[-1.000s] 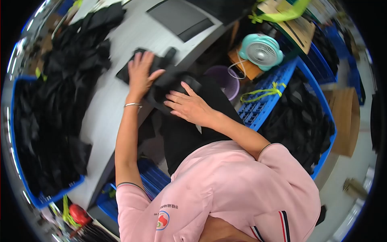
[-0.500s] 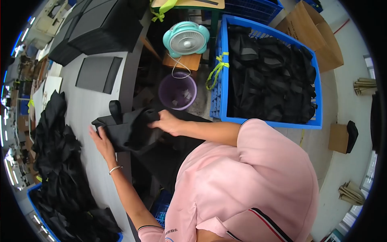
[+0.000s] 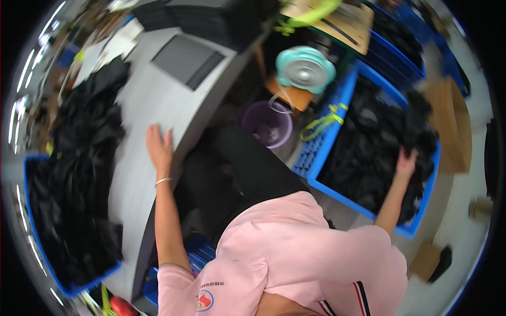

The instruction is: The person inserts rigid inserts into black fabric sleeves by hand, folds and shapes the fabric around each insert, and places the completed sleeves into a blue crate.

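Note:
My left hand (image 3: 159, 148) lies on the grey table (image 3: 153, 108), fingers spread, nothing in it. Out to the right, my right hand (image 3: 405, 162) is over a blue crate (image 3: 342, 197) full of black fabric pieces (image 3: 363, 142). Its fingers are closed on a black fabric bag (image 3: 420, 118), blurred by motion, which stands up above the pile near the crate's far right rim. On the table's far part lies a flat dark grey panel (image 3: 187, 60).
Dark stacked panels (image 3: 216, 21) stand at the table's far end. Black fabric (image 3: 79, 142) spills from another blue crate (image 3: 71, 289) at left. A teal fan (image 3: 305, 69), a purple bin (image 3: 268, 125) and a cardboard box (image 3: 450, 126) are around the floor area.
My right hand has carried the black bag from the table edge to the right crate. My left hand has let go of it and rests on the table. The view has turned.

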`<state>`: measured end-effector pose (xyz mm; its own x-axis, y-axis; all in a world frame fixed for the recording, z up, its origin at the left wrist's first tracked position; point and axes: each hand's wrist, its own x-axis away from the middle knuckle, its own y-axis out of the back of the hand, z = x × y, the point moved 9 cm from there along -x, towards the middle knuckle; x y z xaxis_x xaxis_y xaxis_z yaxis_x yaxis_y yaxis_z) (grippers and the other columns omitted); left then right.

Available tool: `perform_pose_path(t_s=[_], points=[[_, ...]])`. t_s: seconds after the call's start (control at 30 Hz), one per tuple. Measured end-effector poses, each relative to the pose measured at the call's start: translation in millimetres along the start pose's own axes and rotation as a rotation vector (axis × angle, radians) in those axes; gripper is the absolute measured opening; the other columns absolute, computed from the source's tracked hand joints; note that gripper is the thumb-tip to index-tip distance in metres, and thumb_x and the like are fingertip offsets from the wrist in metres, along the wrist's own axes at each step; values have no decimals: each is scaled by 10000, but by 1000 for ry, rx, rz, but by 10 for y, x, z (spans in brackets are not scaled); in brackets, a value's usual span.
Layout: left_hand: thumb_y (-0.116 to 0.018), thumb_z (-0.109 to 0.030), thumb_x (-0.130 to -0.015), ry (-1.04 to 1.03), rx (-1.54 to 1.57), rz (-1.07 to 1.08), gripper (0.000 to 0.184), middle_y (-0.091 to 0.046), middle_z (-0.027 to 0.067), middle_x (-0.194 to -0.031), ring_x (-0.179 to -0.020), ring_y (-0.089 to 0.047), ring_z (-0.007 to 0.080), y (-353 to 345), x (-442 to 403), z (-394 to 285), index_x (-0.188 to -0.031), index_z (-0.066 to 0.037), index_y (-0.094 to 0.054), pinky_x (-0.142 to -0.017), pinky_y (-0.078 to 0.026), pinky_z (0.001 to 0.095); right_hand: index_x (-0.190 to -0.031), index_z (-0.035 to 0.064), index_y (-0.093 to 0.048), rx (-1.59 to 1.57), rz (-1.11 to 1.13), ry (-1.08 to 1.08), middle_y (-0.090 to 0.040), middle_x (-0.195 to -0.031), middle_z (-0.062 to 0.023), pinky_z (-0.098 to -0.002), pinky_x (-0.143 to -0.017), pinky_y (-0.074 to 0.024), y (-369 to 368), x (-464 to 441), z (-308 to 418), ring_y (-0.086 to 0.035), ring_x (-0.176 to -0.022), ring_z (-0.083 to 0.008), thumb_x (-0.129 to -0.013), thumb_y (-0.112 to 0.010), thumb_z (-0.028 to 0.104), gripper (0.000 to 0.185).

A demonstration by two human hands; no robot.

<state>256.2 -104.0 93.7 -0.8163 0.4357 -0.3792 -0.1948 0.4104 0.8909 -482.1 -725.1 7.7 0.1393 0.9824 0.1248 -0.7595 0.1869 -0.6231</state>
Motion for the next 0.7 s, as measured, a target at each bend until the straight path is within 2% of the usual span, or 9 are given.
perform_pose_path(t_s=[0.07, 0.13, 0.23, 0.3, 0.37, 0.43, 0.6, 0.67, 0.7], points=[[-617, -363, -946, 18, 18, -6, 581, -446, 264, -1449, -1375, -386, 401, 55, 19, -59, -1372, 15, -505, -1152, -286, 465, -1392, -87, -398, 232, -428, -1, -402, -1460, -181, -479, -1040, -481, 324, -43, 112, -454, -1315, -342, -950, -609, 359, 663], [-616, -371, -943, 19, 38, -25, 585, -434, 268, -1456, -1382, -373, 406, 93, 30, -95, -1371, 11, -504, -1160, -263, 476, -1355, -77, -459, 487, -495, -42, -511, -1353, -180, -428, -975, -508, 194, 75, -208, -533, -1234, -341, -950, -602, 335, 595], [-618, -371, -940, 45, 49, -49, 582, -433, 268, -1457, -1380, -376, 409, 137, 57, -129, -1367, 9, -509, -1160, -259, 482, -1227, 8, -590, 673, -8, 19, -654, -1059, -86, -297, -729, -541, -1100, 716, -1152, -660, -902, -202, -962, -585, 192, 322], [-626, -370, -933, 49, 76, -55, 585, -427, 260, -1462, -1383, -367, 409, 147, 66, -131, -1363, 10, -509, -1156, -261, 484, -1195, 0, -619, 851, 423, 52, -652, -1072, -88, -267, -711, -538, -2349, 1723, -1792, -664, -877, -180, -965, -582, 136, 270], [-638, -363, -923, 68, 140, -38, 586, -415, 259, -1469, -1389, -353, 411, 185, 36, -94, -1355, 13, -512, -1154, -263, 482, -1137, -9, -647, 891, 853, 64, -653, -1088, -102, -303, -794, -539, -3261, 2688, -2388, -660, -964, -196, -949, -605, 69, 208], [-653, -351, -911, 111, 249, 1, 584, -396, 262, -1478, -1397, -332, 415, 208, 10, -5, -1343, 18, -518, -1152, -266, 476, -1115, -8, -645, 935, 1271, 583, -643, -1124, -129, -323, -858, -521, -4123, 3825, -2462, -647, -1031, -255, -920, -632, 57, 207], [-721, -212, -853, 197, 57, -315, 526, -109, 242, -1597, -1444, -157, 458, 616, -325, 614, -1308, -2, -562, -1153, -225, 518, -1188, 17, -612, 766, 1635, 776, -576, -1301, -137, -414, -1016, -438, -4854, 5518, -3005, -556, -1192, -326, -856, -658, 21, 336], [-707, -172, -853, 278, -36, -344, 483, -202, 236, -1573, -1425, -218, 436, 811, -498, 848, -1293, -15, -581, -1137, -269, 489, -1250, 21, -577, 752, 1727, 802, -558, -1340, -135, -458, -1091, -378, -4897, 5915, -3267, -512, -1257, -318, -856, -641, 23, 399], [-699, -152, -854, 314, -79, -354, 463, -248, 234, -1560, -1415, -249, 425, 856, -566, 964, -1285, -21, -591, -1129, -291, 474, -1251, 31, -582, 818, 1711, 944, -576, -1315, -131, -476, -1107, -364, -4867, 6027, -3338, -521, -1248, -315, -868, -624, 22, 385]])
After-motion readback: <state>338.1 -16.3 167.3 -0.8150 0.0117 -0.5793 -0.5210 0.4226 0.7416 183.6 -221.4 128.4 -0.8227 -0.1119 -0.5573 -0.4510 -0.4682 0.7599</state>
